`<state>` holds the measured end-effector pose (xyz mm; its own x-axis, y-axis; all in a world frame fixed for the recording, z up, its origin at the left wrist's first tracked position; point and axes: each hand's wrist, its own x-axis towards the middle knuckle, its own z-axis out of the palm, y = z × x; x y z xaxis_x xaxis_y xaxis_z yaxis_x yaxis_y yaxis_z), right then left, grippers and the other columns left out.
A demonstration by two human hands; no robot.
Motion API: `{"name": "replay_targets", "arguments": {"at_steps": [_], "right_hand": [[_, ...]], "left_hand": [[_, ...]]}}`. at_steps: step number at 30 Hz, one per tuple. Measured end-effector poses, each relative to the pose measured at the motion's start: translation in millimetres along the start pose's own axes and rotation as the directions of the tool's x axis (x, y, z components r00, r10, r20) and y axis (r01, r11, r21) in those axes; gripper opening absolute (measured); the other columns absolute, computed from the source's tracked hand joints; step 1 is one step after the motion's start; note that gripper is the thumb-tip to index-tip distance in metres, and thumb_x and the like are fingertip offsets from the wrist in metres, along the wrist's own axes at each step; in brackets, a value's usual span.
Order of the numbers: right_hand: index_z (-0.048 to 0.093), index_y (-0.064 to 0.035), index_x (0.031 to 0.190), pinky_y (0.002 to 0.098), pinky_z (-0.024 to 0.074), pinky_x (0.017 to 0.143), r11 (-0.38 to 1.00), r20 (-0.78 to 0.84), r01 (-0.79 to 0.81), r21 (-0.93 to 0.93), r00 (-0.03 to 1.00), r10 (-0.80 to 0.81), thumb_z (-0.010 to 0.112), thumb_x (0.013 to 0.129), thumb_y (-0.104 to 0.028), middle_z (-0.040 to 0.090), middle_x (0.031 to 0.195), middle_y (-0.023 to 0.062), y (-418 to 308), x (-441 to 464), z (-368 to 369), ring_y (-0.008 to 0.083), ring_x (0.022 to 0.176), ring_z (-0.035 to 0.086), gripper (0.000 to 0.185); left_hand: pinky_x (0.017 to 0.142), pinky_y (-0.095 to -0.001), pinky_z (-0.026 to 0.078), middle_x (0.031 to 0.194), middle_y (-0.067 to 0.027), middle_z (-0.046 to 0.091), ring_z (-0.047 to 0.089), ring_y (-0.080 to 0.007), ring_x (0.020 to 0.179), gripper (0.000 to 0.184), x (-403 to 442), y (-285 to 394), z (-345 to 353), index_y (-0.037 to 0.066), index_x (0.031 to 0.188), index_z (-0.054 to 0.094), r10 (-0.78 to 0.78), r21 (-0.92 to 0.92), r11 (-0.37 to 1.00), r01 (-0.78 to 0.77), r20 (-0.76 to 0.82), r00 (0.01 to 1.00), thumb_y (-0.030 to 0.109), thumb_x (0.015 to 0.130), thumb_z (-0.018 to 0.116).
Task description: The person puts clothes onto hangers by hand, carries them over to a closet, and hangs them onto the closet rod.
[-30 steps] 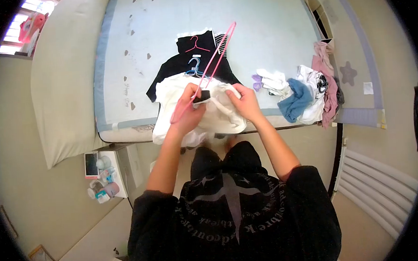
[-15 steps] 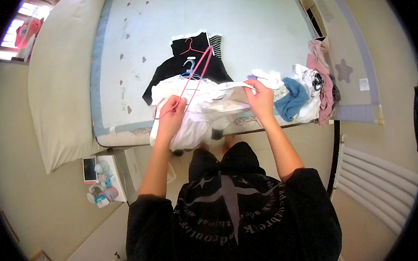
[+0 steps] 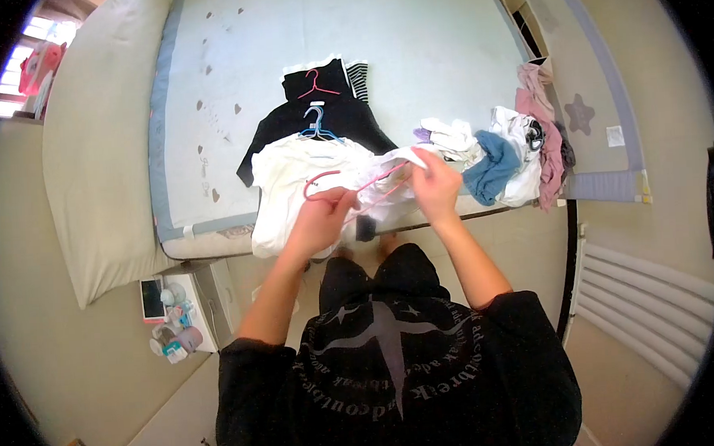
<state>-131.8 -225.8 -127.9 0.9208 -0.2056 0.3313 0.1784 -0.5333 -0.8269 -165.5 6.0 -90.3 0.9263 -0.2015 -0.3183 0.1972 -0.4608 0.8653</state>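
Observation:
My left hand (image 3: 325, 218) is closed on a pink hanger (image 3: 313, 177) near its hook. The hanger's far end reaches into a white garment (image 3: 383, 171), whose upper edge my right hand (image 3: 436, 184) grips. The garment hangs between my hands over the bed's front edge. Left of it, a white shirt (image 3: 279, 182) on blue hangers (image 3: 318, 131) lies over a black top (image 3: 269, 133). Behind them are a folded black garment (image 3: 295, 85) with a pink hanger (image 3: 315, 85) and a striped piece (image 3: 359, 81).
A pile with a blue garment (image 3: 492, 168) and pink clothes (image 3: 552, 167) lies at the bed's right side. A long pillow (image 3: 103, 154) runs along the left. A small cabinet (image 3: 205, 305) with bottles stands at lower left, and a white radiator (image 3: 640, 314) at right.
The pink hanger has swung from upright to pointing right, its far end now inside the white garment. My left hand has moved right, closer to my right hand.

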Motion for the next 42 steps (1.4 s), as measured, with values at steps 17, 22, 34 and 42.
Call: {"name": "replay_targets", "arguments": {"at_steps": [17,22,34,42], "right_hand": [[0.074,-0.0142,0.104,0.0415,0.0439,0.086,0.741,0.314,0.663,-0.105,0.729,-0.608,0.077,0.076,-0.014,0.063,0.086,0.0004,-50,77,-73,0.021,0.087,0.06,0.028],[0.073,-0.0175,0.099,0.0384,0.0418,0.077,0.66,0.493,0.747,-0.076,0.604,-0.627,0.075,0.08,-0.019,0.06,0.079,-0.0029,-62,80,-71,0.018,0.077,0.057,0.019],[0.071,-0.0094,0.094,0.0382,0.0484,0.071,0.811,0.6,0.585,0.023,0.64,-0.479,0.072,0.083,-0.02,0.062,0.079,0.0049,-82,63,-56,0.0268,0.078,0.062,0.015],[0.073,-0.0065,0.086,0.0369,0.046,0.063,0.895,0.566,0.426,-0.135,0.774,-0.284,0.076,0.083,-0.027,0.06,0.075,0.0074,-81,55,-52,0.0269,0.07,0.059,0.021]], "left_hand": [[0.063,-0.029,0.042,0.067,-0.0048,0.057,0.052,-0.0141,0.065,0.028,0,34,-7,0.001,0.082,0.062,0.363,-0.048,0.928,-0.371,-0.119,0.924,0.017,0.104,0.053],[0.063,-0.0298,0.044,0.07,-0.0074,0.061,0.055,-0.0162,0.065,0.028,-5,37,-22,0.001,0.081,0.063,0.396,-0.023,0.918,-0.397,-0.029,0.918,0.019,0.102,0.055],[0.067,-0.0308,0.048,0.077,-0.0087,0.068,0.063,-0.0165,0.071,0.026,18,31,-23,0.0,0.085,0.067,0.435,-0.048,0.9,-0.432,0.07,0.898,0.018,0.1,0.057],[0.069,-0.0318,0.05,0.079,-0.0073,0.068,0.064,-0.0209,0.073,0.015,23,46,-14,0.001,0.091,0.069,0.533,0.211,0.845,-0.491,-0.257,0.806,0.015,0.087,0.074]]}}
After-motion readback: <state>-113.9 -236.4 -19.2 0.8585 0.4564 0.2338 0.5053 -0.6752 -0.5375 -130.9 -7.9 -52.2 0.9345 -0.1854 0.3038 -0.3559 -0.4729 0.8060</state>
